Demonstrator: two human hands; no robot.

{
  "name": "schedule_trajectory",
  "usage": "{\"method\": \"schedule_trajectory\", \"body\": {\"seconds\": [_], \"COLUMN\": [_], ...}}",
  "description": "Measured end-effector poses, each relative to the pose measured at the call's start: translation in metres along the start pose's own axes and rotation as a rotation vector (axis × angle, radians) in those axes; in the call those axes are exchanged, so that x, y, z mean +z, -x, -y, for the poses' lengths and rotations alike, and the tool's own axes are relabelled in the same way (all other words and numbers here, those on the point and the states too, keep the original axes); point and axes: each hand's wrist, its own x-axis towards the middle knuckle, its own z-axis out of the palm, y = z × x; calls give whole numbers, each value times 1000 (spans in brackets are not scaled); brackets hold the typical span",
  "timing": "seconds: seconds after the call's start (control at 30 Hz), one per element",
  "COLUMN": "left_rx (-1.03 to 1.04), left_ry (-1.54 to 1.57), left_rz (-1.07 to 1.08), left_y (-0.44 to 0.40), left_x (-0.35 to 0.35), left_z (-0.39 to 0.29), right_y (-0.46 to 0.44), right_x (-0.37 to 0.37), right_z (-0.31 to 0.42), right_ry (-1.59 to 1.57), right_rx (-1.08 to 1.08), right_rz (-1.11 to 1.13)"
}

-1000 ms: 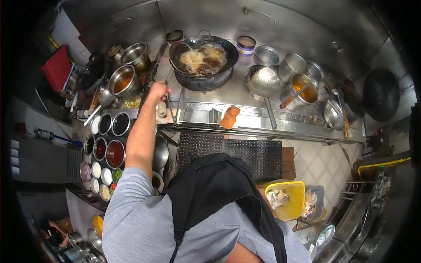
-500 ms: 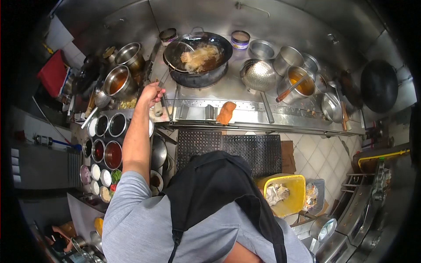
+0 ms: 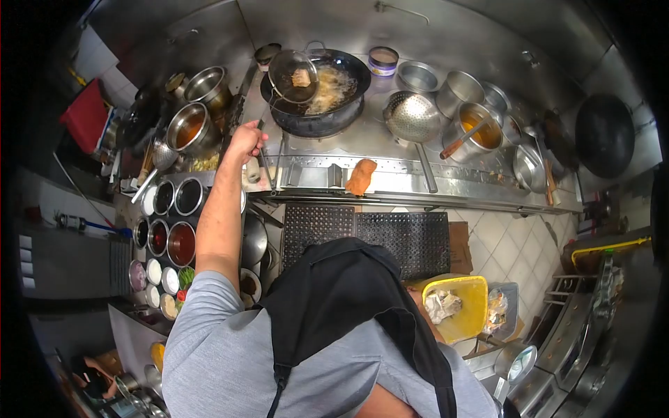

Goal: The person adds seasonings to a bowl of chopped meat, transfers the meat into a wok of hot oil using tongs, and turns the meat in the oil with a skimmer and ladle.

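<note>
My left hand [image 3: 247, 142] is closed round the handle of a wire strainer [image 3: 284, 89]. The strainer is raised over the left part of a black wok [image 3: 355, 94] and holds a pale golden fried piece [image 3: 301, 77]. Bubbling oil [image 3: 330, 90] fills the wok beside it. My right hand does not show; only part of that arm is seen beside the yellow bin [image 3: 474, 306].
A perforated ladle [image 3: 412, 118], a pot of orange liquid [image 3: 482, 134] and an orange cloth [image 3: 361, 177] lie right of the wok. Steel pots [image 3: 208, 85] and sauce containers [image 3: 182, 244] stand at the left. Rubber mats [image 3: 404, 244] cover the floor in front.
The strainer has risen from the oil at the wok's left side, and a fried piece now shows in it. My left hand stays closed on its handle.
</note>
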Motion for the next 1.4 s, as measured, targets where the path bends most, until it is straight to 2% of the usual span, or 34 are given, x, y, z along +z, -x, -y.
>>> {"method": "schedule_trajectory", "body": {"seconds": [0.07,0.17,0.23,0.27,0.33,0.43,0.47,0.57,0.63,0.67,0.77,0.87,0.97,1.07,1.17,1.23,1.27,1.37,1.4], "left_rx": [11,9,7,15,31,338,327,309,314,314,307,315,370,403,395,332,426,370,402], "left_ry": [-101,-204,-247,-307,-427,-696,-758,-879,-873,-865,-851,-830,-766,-707,-628,-591,-635,-759,-797], "left_rz": [-81,-173,-209,-231,-274,-402,-386,-352,-351,-361,-388,-406,-421,-405,-364,-350,-415,-476,-478], "left_y": [-2,-11,-21,-24,-29,-86,-83,-66,-59,-57,-48,-32,-27,-31,-30,-45,-52,-52,-54], "left_x": [4,7,7,8,14,2,6,21,26,27,28,29,27,21,17,4,-2,-15,-22], "left_z": [0,4,10,11,13,57,53,31,28,27,23,8,3,5,9,17,23,3,-3], "right_y": [-10,-62,-72,-72,-81,-98,-93,-56,-37,-32,-39,-31,-33,-18,-62,-63,-63,-68,-70], "right_x": [2,-9,-19,-24,-30,-37,-36,-25,-19,-18,-9,-5,-3,-7,-12,-18,-21,-22,-21], "right_z": [-20,-110,-136,-143,-159,-179,-167,-103,-72,-64,-71,-63,-77,-51,-117,-113,-109,-117,-114], "right_ry": [59,213,781,1104,1130,1114,987,59,11,96,-141,-92,194,300,347,826,1064,1071,991], "right_rx": [-16,-84,-442,-696,-643,-590,-484,52,34,-97,71,199,60,184,3,-258,-392,-463,-379], "right_rz": [-20,-86,-15,-21,38,62,70,-3,12,39,15,1,-113,-16,-62,47,106,46,74]}}
